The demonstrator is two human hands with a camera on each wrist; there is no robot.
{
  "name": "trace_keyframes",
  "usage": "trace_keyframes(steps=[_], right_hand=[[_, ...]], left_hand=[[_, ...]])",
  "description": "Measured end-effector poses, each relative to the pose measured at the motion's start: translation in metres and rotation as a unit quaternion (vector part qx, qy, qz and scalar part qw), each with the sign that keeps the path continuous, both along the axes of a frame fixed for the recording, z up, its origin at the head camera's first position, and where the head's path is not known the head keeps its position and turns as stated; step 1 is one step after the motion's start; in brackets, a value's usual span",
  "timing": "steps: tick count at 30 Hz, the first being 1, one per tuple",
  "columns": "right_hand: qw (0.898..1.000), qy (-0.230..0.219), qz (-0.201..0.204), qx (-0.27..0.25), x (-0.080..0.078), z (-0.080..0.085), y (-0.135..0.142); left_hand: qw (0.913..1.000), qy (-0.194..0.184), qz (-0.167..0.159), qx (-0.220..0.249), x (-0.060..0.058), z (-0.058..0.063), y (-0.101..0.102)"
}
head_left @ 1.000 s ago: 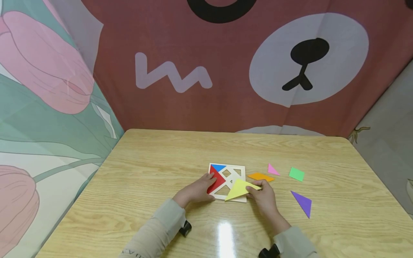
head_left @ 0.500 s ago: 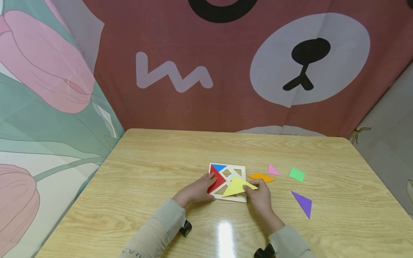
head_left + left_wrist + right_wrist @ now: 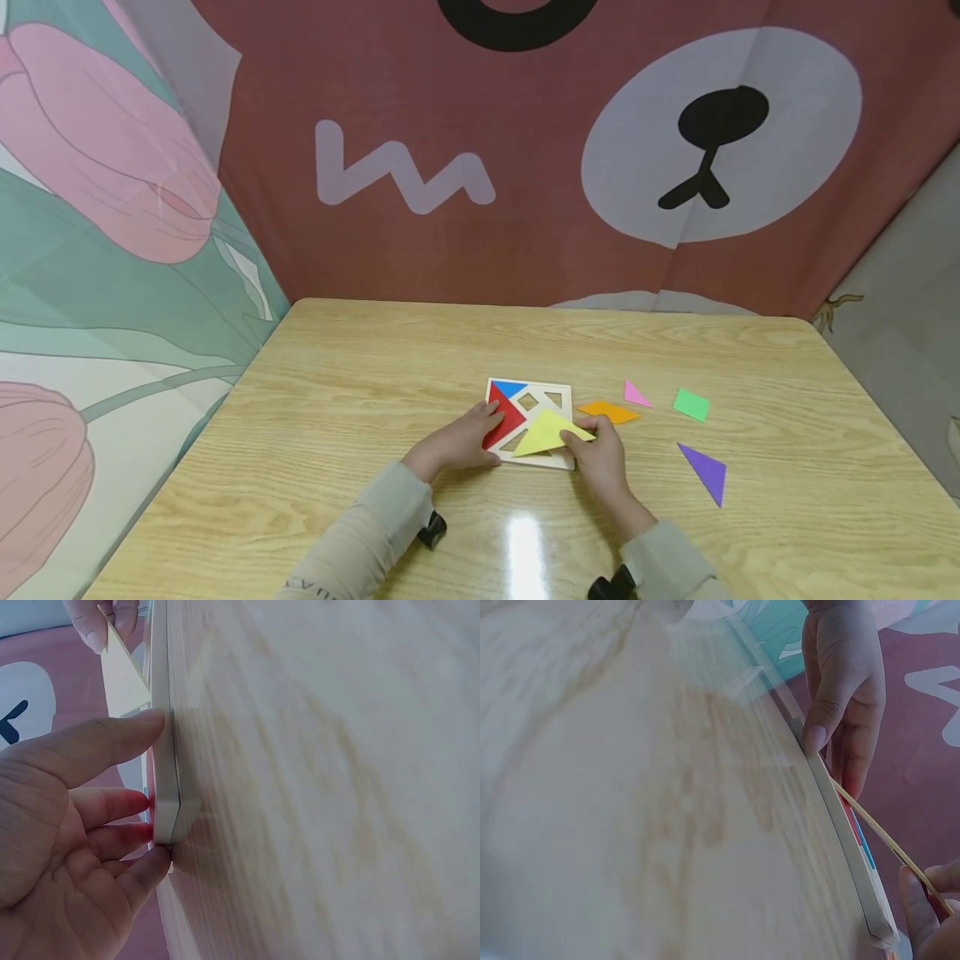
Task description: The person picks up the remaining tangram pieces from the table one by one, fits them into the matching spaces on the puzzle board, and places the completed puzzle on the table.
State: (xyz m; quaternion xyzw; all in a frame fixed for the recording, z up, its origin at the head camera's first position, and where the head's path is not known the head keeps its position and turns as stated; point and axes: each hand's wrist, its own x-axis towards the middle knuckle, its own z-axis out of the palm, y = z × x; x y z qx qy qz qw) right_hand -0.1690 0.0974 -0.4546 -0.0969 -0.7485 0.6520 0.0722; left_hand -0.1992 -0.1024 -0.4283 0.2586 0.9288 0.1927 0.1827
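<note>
A white tangram board (image 3: 567, 402) lies on the table with a red triangle (image 3: 507, 415) and a blue triangle (image 3: 508, 388) in its slots. My left hand (image 3: 459, 440) grips the board's near-left corner, thumb on the near edge and fingertips on the red triangle. A large yellow triangle (image 3: 542, 433) is pinched by its right corner between the thumb and fingers of my right hand (image 3: 602, 460). It slants over the board's lower slots, partly covering them. In the right wrist view, the yellow triangle (image 3: 877, 831) tilts, its far end down near the board's surface.
Right of the board lie an orange parallelogram (image 3: 609, 412), a pink triangle (image 3: 637, 394), a green square (image 3: 691, 405) and a purple triangle (image 3: 706, 474). The wooden table (image 3: 360, 358) meets a printed brown cloth (image 3: 450, 258) at its back edge.
My right hand has carried the yellow triangle a little left and away from me, further over the board. The left hand and the board have stayed put.
</note>
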Motion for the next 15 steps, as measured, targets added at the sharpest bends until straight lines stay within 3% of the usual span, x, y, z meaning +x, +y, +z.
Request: trace_keyframes(steps=[15], right_hand=[[0.997,0.000,0.031,0.072,-0.0010,0.0046,-0.0029]], left_hand=[[1.0000,0.006,-0.006,-0.004,-0.0003,0.0003,0.0003]])
